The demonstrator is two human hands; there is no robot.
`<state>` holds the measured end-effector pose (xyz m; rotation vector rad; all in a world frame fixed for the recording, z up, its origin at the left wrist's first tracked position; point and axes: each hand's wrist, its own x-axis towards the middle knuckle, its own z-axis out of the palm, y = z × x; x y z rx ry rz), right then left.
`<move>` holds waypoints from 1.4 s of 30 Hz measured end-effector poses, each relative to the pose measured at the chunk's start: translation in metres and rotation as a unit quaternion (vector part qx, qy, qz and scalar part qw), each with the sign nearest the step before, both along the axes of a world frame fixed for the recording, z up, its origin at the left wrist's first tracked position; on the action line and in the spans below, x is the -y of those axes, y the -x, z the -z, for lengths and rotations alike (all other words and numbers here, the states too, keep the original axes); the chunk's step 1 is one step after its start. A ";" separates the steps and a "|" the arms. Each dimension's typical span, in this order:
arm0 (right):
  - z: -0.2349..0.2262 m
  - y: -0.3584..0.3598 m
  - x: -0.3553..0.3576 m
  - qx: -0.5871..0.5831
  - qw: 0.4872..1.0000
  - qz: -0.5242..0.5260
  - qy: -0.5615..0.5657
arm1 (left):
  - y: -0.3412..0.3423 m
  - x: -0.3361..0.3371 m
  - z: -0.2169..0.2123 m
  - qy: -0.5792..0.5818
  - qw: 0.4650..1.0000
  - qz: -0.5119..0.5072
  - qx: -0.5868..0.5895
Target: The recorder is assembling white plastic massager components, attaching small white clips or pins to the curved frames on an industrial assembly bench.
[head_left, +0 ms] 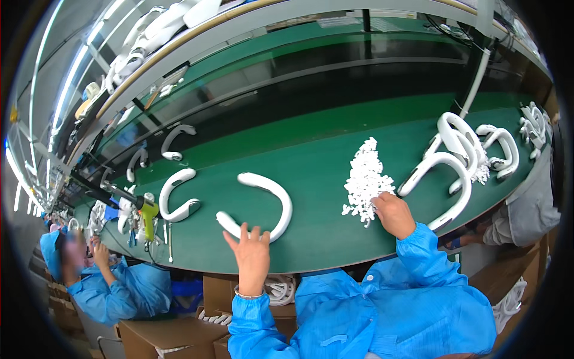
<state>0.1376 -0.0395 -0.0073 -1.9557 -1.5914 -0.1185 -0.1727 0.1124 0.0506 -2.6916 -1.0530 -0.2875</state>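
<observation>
My left hand (251, 256) is open, its fingers spread over the near side of a white U-shaped neckband (283, 206) that lies flat on the green table. Whether the fingertips touch it or hover just above, I cannot tell. At the near right edge of a heap of small white plastic pieces (363, 179), my right hand (396, 215) has its thumb and fingers drawn together in a pinch. What sits between those fingertips is hidden.
More white neckbands lie to the right (457, 149) and left (173, 197). A yellow-green power screwdriver (147, 216) is at the left, near a co-worker in blue (119, 290). A rail (257, 12) crosses above the far side. Cardboard boxes (173, 335) stand below the table edge.
</observation>
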 end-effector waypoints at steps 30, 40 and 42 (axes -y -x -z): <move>-0.020 0.053 -0.050 -0.846 0.519 -0.121 0.011 | -0.031 0.057 0.040 0.578 0.559 -0.016 0.595; -0.025 0.137 -0.018 -0.766 0.614 -0.170 0.086 | -0.034 0.116 0.079 0.528 0.449 -0.100 0.714; -0.023 0.136 -0.019 -0.761 0.619 -0.174 0.088 | -0.030 0.115 0.072 0.530 0.480 -0.105 0.691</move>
